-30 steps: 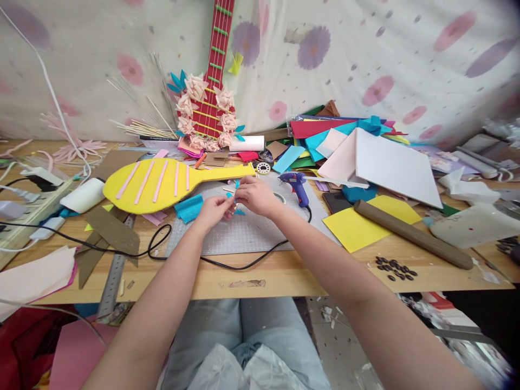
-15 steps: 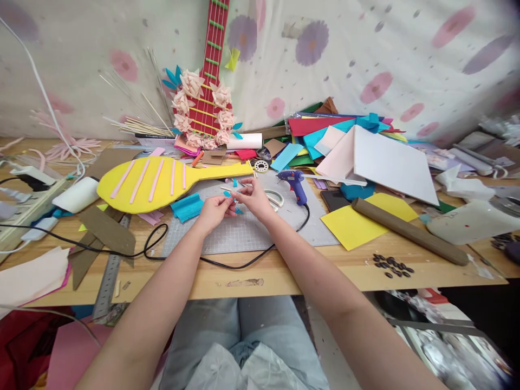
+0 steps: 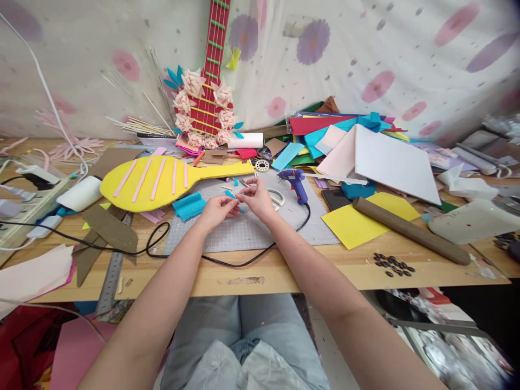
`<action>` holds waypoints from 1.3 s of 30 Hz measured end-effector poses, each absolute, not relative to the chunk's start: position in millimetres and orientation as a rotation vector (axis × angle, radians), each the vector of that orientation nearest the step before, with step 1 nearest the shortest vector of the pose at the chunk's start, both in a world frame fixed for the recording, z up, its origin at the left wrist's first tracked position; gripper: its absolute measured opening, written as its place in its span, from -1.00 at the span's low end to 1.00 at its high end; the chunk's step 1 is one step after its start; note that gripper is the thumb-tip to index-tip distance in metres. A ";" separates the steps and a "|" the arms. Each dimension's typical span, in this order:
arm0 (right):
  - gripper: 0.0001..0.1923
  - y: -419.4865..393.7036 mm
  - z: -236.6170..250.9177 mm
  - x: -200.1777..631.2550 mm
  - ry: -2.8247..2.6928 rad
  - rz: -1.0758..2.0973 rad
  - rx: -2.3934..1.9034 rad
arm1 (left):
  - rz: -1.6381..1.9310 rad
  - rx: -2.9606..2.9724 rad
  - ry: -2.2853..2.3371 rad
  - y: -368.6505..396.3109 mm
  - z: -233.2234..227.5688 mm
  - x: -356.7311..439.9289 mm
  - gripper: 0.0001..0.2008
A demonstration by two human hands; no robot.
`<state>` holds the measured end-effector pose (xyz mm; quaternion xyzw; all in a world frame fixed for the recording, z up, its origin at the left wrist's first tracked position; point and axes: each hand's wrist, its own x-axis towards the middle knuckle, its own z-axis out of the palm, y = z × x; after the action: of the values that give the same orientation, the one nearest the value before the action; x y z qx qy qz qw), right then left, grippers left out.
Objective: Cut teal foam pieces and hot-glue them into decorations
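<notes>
Over the grey cutting mat (image 3: pixel 190 238), my left hand (image 3: pixel 219 212) and my right hand (image 3: pixel 260 201) meet fingertip to fingertip. Both are closed in a pinch on a small blue paper piece (image 3: pixel 229 193), which pokes out around the fingers; much of it is hidden. Scissors (image 3: pixel 277 198) with pale handles lie behind my right hand, partly covered by it. A folded strip of blue crepe paper (image 3: pixel 189 206) rests left of my left hand. Behind it lies a yellow guitar-shaped board (image 3: pixel 162 181) with pink strips. To the right is a blue glue gun (image 3: pixel 298 187).
A red toy guitar (image 3: pixel 208 108) with paper flowers leans on the back wall. Coloured sheets (image 3: pixel 320 125) pile up at the back right. A brown roll (image 3: pixel 410 230) and black beads (image 3: pixel 392 264) lie at right. A black cord (image 3: pixel 231 266) crosses the front.
The fingers of both hands have shifted slightly around the blue paper piece, still pinched together. The view has moved a little; the things on the table stay put.
</notes>
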<state>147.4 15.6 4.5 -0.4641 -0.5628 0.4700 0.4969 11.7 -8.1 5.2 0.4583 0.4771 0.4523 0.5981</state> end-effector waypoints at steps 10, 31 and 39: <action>-0.52 16.6 -3.4 150.2 -1.221 1.329 -1.018 | 1.119 1.071 1.099 -4.4 1.0 11.0 -0.75; -0.46 13.9 -3.2 155.1 -1.238 1.267 -0.962 | 1.025 1.145 1.038 -6.2 0.3 12.6 -0.65; -0.47 13.7 -2.4 152.7 -1.292 1.263 -0.983 | 1.173 1.178 1.081 -2.9 -4.1 12.5 -0.73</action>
<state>152.7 13.7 -2.4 -0.4094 -0.5380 0.5259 0.5160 12.5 -2.9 -4.1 0.4973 0.4560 0.4950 0.5474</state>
